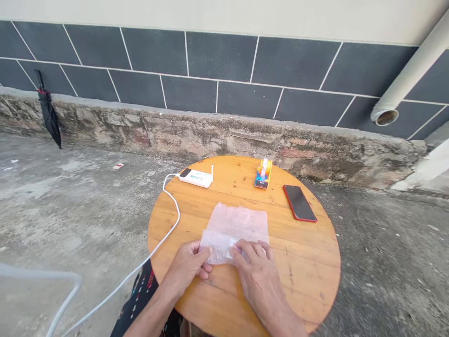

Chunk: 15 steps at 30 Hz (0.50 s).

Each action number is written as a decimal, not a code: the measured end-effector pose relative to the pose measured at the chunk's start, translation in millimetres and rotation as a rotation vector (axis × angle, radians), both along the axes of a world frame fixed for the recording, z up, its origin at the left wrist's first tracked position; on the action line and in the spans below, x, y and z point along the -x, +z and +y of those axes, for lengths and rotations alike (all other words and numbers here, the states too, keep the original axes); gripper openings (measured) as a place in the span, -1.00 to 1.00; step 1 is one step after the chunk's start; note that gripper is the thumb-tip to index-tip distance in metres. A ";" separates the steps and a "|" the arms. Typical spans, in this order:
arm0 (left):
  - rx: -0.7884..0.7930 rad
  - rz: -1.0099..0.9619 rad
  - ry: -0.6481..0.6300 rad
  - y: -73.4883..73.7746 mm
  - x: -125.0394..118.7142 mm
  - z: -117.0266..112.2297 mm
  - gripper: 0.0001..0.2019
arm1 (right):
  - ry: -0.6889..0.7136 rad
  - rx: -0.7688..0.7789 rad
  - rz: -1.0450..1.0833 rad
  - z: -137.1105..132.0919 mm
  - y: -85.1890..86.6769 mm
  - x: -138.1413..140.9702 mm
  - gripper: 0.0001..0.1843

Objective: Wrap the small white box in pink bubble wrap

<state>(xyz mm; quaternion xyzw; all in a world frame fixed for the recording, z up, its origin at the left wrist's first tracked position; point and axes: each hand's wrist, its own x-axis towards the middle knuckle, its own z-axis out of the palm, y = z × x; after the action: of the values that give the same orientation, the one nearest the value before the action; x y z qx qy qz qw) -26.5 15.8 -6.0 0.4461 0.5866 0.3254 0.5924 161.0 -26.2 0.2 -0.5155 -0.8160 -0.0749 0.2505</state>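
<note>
A pinkish, see-through sheet of bubble wrap [242,220] lies on the round wooden table, its near part folded over on itself. My left hand [192,260] pinches the left end of the fold between thumb and fingers. With fingers bent and pressed together, my right hand [256,264] holds down the right part of the same fold. A small whitish patch shows by the right thumb; I cannot make out whether it is tape or something wrapped inside. The right end of the fold is partly hidden under the right hand.
On the wooden table [305,267] are a white power strip-like device [198,178] with a white cable [173,224], an orange tape dispenser [263,174] and a red-edged phone [300,203]. A black umbrella [49,112] leans on the stone ledge. A pipe [407,75] is at right.
</note>
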 end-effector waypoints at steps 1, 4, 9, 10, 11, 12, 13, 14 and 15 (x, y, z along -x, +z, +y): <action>-0.010 0.002 0.013 -0.5 -2.1 0.2 -0.70 | -0.001 0.010 -0.009 0.6 0.6 0.0 -0.65; -0.042 0.006 0.059 -0.2 -7.0 -0.2 -0.71 | 0.002 0.020 -0.016 2.4 2.7 0.3 -0.66; -0.052 -0.003 0.101 2.2 -10.5 -2.3 -0.50 | 0.014 0.015 -0.019 4.1 2.5 0.1 -0.70; -0.057 0.002 0.092 2.2 -11.2 -2.4 -0.51 | 0.016 0.015 -0.025 4.4 2.0 -0.1 -0.70; -0.065 0.009 0.078 2.0 -12.0 -2.2 -0.54 | 0.017 0.015 -0.031 4.7 1.5 -0.3 -0.71; -0.074 0.018 0.062 1.6 -13.0 -1.5 -0.58 | 0.018 0.018 -0.036 4.9 1.0 -0.6 -0.71; -0.083 0.026 0.043 1.0 -14.0 -0.5 -0.63 | 0.019 0.021 -0.039 5.1 0.7 -0.8 -0.71; -0.088 0.032 0.028 0.4 -15.0 0.9 -0.68 | 0.020 0.025 -0.041 5.3 0.5 -1.1 -0.72; -0.094 0.037 0.017 -0.2 -15.9 2.5 -0.71 | 0.022 0.029 -0.041 5.3 0.4 -1.4 -0.72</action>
<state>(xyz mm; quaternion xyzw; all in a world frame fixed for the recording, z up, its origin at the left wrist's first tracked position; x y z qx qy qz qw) -10.5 18.3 -6.2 0.4743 0.5853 0.3492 0.5572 162.4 -20.9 0.7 -0.5084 -0.8276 -0.0711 0.2270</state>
